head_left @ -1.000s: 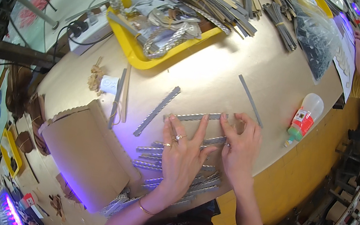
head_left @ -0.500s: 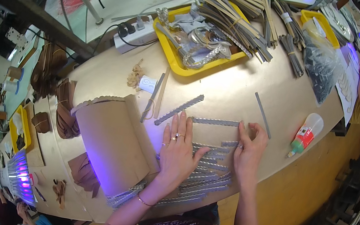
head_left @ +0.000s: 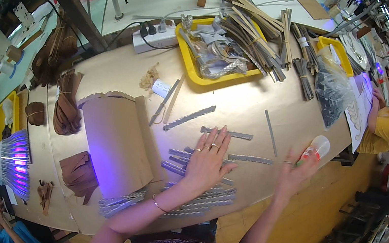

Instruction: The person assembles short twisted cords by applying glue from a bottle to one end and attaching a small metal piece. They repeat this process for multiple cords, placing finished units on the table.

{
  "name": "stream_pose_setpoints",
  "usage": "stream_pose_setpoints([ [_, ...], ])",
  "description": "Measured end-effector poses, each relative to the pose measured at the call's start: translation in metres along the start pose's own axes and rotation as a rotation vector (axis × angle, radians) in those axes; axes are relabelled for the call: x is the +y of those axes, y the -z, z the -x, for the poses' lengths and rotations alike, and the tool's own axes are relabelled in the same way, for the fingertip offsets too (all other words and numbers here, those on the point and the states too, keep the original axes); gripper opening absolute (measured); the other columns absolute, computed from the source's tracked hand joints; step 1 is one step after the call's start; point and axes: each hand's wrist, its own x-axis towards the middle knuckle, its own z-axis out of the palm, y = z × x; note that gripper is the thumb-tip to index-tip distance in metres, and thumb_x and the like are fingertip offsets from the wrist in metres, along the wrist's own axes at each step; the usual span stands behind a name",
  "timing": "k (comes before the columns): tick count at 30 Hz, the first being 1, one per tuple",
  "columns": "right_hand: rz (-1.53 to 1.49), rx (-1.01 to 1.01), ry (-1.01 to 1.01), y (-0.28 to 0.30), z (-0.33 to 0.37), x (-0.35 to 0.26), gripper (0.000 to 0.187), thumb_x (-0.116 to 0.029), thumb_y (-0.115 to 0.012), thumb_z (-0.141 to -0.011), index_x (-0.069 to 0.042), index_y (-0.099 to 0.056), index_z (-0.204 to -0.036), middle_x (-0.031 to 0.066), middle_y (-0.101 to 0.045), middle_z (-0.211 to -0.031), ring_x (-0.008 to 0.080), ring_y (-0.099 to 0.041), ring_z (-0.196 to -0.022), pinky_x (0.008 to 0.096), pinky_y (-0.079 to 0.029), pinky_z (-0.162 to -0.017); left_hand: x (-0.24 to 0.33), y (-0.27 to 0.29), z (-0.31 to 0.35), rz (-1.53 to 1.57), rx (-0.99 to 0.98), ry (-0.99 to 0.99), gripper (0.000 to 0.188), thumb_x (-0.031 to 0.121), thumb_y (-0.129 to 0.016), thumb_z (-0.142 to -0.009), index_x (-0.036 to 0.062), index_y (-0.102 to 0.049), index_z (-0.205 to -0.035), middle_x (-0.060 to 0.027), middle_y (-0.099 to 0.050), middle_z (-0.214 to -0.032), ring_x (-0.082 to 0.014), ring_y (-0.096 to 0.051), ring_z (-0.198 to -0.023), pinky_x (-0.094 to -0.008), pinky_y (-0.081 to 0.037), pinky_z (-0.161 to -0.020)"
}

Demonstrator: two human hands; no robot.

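Observation:
My left hand point(head_left: 206, 162) lies flat, fingers spread, over several short grey strips with silvery braided edges. Its fingertips touch one such braided strip point(head_left: 238, 135), while another braided strip point(head_left: 255, 160) lies just right of the thumb. Under and left of the palm are more strips point(head_left: 174, 167), and a bunch of strips point(head_left: 210, 199) is spread closer to me. My right hand point(head_left: 293, 176) is over the nozzle end of a clear glue bottle point(head_left: 320, 147) with a red label and green cap. Its fingers are smeared by motion, so a grip cannot be made out.
A brown cardboard roll point(head_left: 116, 144) stands left of my left arm. Farther back sit a yellow tray point(head_left: 201, 80) of trimmings, a power strip point(head_left: 154, 40) and bundled strips point(head_left: 255, 34). A plain thin strip point(head_left: 271, 133) lies near the bottle. A person in yellow point(head_left: 386, 130) works at right.
My right hand has left the braided strip and moved right to the glue bottle. My left hand has shifted onto the strips closer to me. The view has turned slightly.

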Motion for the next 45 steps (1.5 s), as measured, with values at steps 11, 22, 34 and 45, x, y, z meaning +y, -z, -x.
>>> stream_pose_setpoints([
  [11, -0.806, -0.502, -0.633, -0.004, -0.059, 0.106, 0.056, -0.032, -0.070, -0.087, 0.000, -0.052, -0.129, 0.0176, -0.066, -0.111, 0.0222, -0.067, -0.090, 0.0341, -0.054, -0.078, -0.004, 0.004, -0.001, -0.036, -0.015, -0.018, 0.076, 0.054, -0.047, -0.095, 0.0007, -0.036, -0.147, -0.0160, -0.031, -0.156, -0.0344, -0.028, -0.144, -0.0494, -0.017, -0.119],
  [22, -1.207, -0.107, -0.291, -0.023, 0.005, -0.055, 0.058, -0.011, -0.083, -0.076, -0.001, -0.047, -0.120, 0.0114, -0.063, -0.104, 0.0167, -0.065, -0.088, 0.0290, -0.056, -0.074, -0.006, 0.002, 0.002, -0.003, 0.001, -0.029, 0.076, 0.052, -0.051, -0.093, 0.0034, -0.033, -0.149, -0.0152, -0.032, -0.156, -0.0334, -0.026, -0.145, -0.0508, -0.017, -0.119],
  [34, -0.798, -0.150, -0.150, -0.035, 0.011, -0.070, 0.053, -0.016, -0.083, -0.078, 0.003, -0.051, -0.115, 0.0119, -0.063, -0.100, 0.0162, -0.067, -0.081, 0.0274, -0.056, -0.070, -0.001, 0.009, -0.001, -0.032, -0.031, -0.006, 0.077, 0.053, -0.052, -0.092, 0.0028, -0.036, -0.148, -0.0145, -0.033, -0.155, -0.0332, -0.028, -0.144, -0.0507, -0.020, -0.118],
  [45, -0.901, -0.196, -0.053, -0.038, 0.027, -0.100, 0.027, -0.015, -0.080, -0.080, -0.001, -0.067, -0.099, 0.0070, -0.068, -0.086, 0.0160, -0.066, -0.075, 0.0301, -0.053, -0.071, 0.000, 0.012, -0.002, -0.021, -0.086, 0.012, 0.079, 0.052, -0.055, -0.091, 0.0022, -0.035, -0.148, -0.0152, -0.029, -0.157, -0.0339, -0.026, -0.145, -0.0512, -0.020, -0.118],
])
